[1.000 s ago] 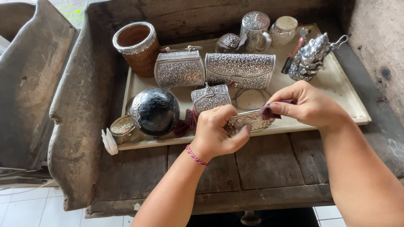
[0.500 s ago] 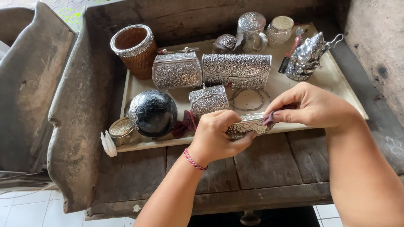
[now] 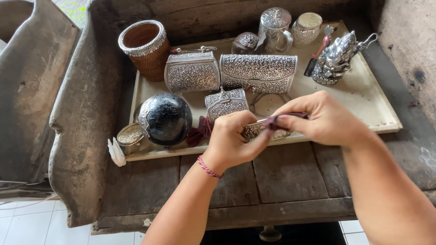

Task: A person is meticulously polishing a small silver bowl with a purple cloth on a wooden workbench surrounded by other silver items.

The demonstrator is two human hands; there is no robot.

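Observation:
My left hand [image 3: 236, 141] grips a small flat embossed silver piece [image 3: 260, 131] just above the front edge of a cream tray [image 3: 363, 97]. My right hand [image 3: 324, 119] pinches a dark maroon cloth [image 3: 278, 119] against the top of that piece. Both hands meet over the tray's front middle. Most of the silver piece is hidden by my fingers.
On the tray stand two embossed silver clutch boxes [image 3: 258, 72], a smaller silver box [image 3: 225, 103], a black-and-silver ball [image 3: 165, 119], a silver figurine [image 3: 338, 58], lidded silver jars [image 3: 275, 25] and a wicker cup [image 3: 145, 47]. The tray rests on a worn wooden bench [image 3: 290, 174].
The view has shifted slightly. My hands stay together on the silver piece, and the right hand has slid the cloth a little along it.

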